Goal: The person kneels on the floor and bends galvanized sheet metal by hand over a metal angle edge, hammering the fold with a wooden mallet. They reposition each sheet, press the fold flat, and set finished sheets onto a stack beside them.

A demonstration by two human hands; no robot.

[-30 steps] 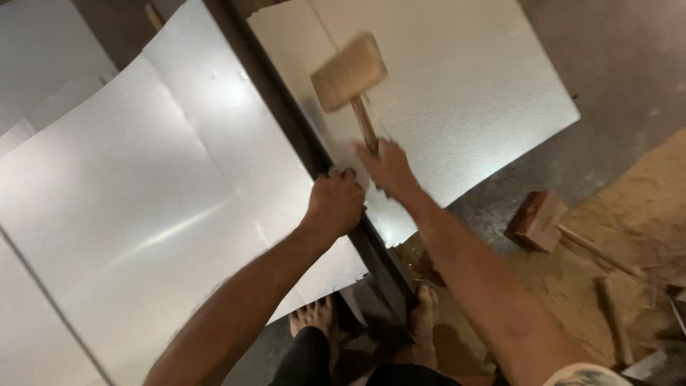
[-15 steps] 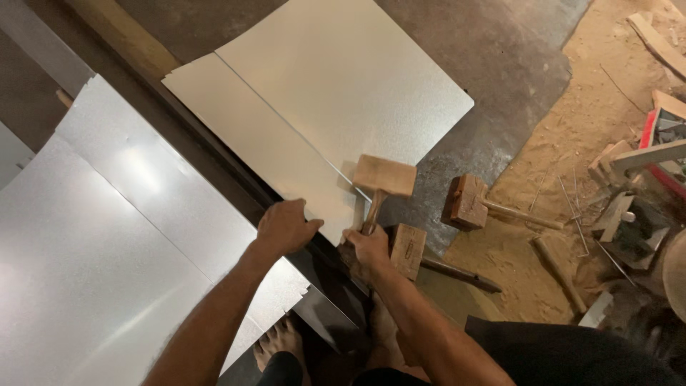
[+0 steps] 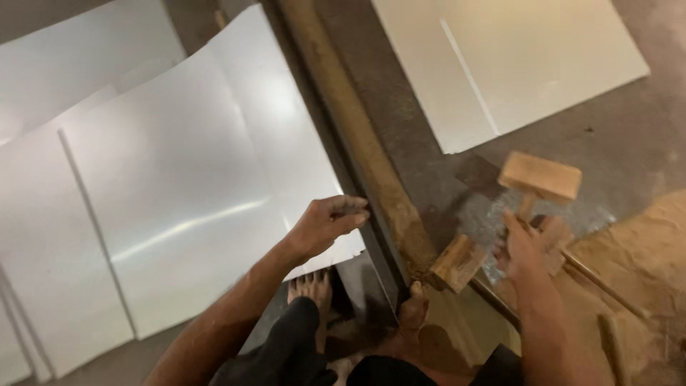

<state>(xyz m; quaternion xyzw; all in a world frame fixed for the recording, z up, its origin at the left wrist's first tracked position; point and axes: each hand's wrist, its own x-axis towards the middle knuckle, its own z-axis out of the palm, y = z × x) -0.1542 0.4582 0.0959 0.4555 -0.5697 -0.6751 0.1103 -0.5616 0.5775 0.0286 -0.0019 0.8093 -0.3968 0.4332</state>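
The wooden mallet (image 3: 537, 179) and the right hand (image 3: 520, 246) gripping its handle are showing motion-blurred, so the finger positions are staying unclear. The metal sheet (image 3: 186, 186) under the left hand (image 3: 325, 223) is running off the left edge, and the pale sheets (image 3: 514, 57) are being cut by the top edge.

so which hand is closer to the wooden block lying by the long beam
Right. The right hand, gripping the wooden mallet, is just to the right of the wooden block. The left hand is farther off across the long beam, on the edge of the metal sheet.
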